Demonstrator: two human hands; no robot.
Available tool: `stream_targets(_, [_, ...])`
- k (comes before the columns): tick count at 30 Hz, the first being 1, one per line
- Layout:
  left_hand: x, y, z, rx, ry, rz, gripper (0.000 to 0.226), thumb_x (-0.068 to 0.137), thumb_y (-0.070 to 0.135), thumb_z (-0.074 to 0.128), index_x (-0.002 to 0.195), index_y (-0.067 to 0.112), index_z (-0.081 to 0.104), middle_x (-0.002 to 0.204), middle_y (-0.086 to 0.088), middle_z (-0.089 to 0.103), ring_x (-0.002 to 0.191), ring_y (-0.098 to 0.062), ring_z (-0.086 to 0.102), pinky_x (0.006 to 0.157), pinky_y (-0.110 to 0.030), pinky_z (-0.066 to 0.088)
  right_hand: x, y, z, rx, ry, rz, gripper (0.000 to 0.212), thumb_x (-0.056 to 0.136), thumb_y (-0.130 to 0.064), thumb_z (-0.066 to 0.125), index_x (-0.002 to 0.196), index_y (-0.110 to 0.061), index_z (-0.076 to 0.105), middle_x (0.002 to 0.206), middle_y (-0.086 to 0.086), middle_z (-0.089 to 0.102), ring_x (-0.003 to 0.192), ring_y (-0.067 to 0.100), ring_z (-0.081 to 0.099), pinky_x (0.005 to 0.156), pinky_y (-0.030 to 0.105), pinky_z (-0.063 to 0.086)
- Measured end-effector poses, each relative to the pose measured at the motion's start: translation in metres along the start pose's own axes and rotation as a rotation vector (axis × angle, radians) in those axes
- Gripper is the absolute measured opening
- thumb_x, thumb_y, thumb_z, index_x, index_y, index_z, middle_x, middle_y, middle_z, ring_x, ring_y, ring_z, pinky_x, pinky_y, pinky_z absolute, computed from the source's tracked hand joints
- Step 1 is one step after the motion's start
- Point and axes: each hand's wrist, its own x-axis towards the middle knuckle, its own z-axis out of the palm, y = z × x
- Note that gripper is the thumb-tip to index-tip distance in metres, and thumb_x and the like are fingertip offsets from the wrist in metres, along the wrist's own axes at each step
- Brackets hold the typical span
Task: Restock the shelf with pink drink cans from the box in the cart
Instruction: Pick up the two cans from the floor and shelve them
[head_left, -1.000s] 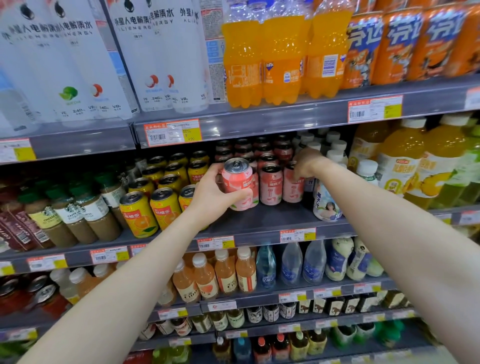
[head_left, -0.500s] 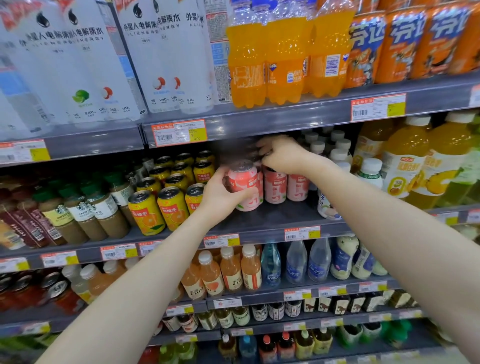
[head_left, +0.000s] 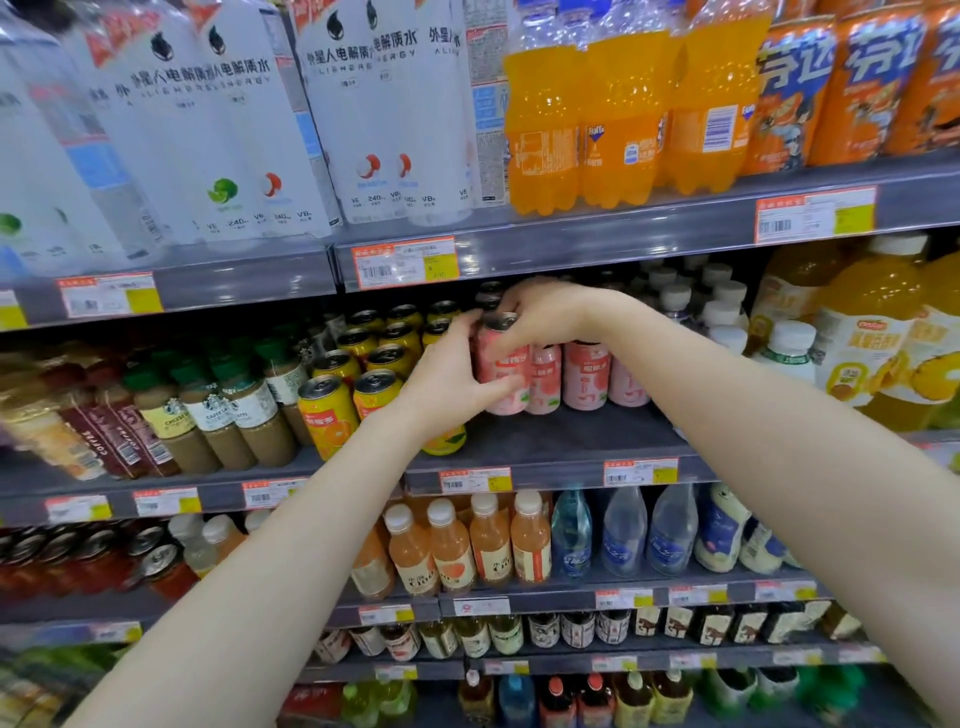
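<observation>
A pink drink can (head_left: 500, 364) stands at the front left of the pink row on the grey middle shelf (head_left: 550, 447). My left hand (head_left: 451, 375) wraps its left side and lower front. My right hand (head_left: 540, 317) comes over from the right, its fingers on the can's top rim. More pink cans (head_left: 584, 375) stand just to the right, partly hidden behind my right wrist. The box and the cart are out of view.
Yellow orange-drink cans (head_left: 327, 410) crowd the shelf left of the pink row, with coffee bottles (head_left: 228, 415) beyond. White-capped bottles (head_left: 789, 348) and yellow juice bottles stand to the right. The shelf above (head_left: 597, 244) hangs low over the cans.
My right hand has moved left from the cans at the back right onto the top of the front pink can. My left hand has kept hold of that can and set it further back.
</observation>
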Motion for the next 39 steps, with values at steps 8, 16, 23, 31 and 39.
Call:
stream_targets(8, [-0.004,-0.03,-0.018,0.307,0.034,0.014,0.096,0.082,0.06,0.075,0.157,0.019,0.032,0.155,-0.004,0.047,0.142,-0.023,0.044,0.113,-0.04,0.043,0.044,0.0,0.025,-0.038,-0.013,0.051,0.04,0.067,-0.056,0.08,0.082,-0.023,0.063,0.089,0.0,0.068,0.08,0.018,0.066,0.058,0.028,0.046])
stream_targets(16, [-0.007,-0.047,-0.024,0.301,0.057,-0.051,0.093,0.082,0.06,0.073,0.156,0.02,0.034,0.156,-0.003,0.045,0.144,-0.024,0.043,0.114,-0.047,0.043,0.066,0.004,0.048,-0.128,-0.061,0.078,0.06,0.074,-0.055,0.081,0.117,-0.015,0.069,0.115,0.004,0.07,0.102,0.023,0.066,0.089,0.037,0.058])
stream_targets(23, [0.004,-0.047,-0.024,0.284,0.048,-0.067,0.09,0.082,0.061,0.072,0.155,0.022,0.035,0.155,-0.001,0.046,0.143,-0.024,0.044,0.113,-0.048,0.044,0.068,0.002,0.054,-0.146,-0.07,0.081,0.061,0.079,-0.047,0.08,0.128,-0.014,0.065,0.121,0.006,0.068,0.106,0.023,0.065,0.089,0.034,0.056])
stream_targets(31, [0.02,-0.049,-0.023,0.249,0.014,-0.059,0.072,0.091,0.051,0.069,0.151,0.019,0.044,0.15,-0.004,0.053,0.139,-0.025,0.049,0.111,-0.037,0.043,0.065,0.013,0.058,-0.178,0.014,0.117,0.073,0.078,-0.061,0.076,0.134,-0.018,0.057,0.131,0.003,0.063,0.122,0.027,0.057,0.105,0.045,0.036])
stream_targets(39, [0.047,-0.047,-0.015,0.221,-0.048,-0.056,0.049,0.1,0.028,0.06,0.146,0.018,0.051,0.142,-0.008,0.059,0.133,-0.028,0.053,0.11,-0.034,0.042,0.047,0.035,0.006,-0.215,-0.022,0.135,0.077,0.084,-0.063,0.065,0.148,-0.024,0.048,0.147,0.0,0.052,0.13,0.024,0.05,0.107,0.04,0.045])
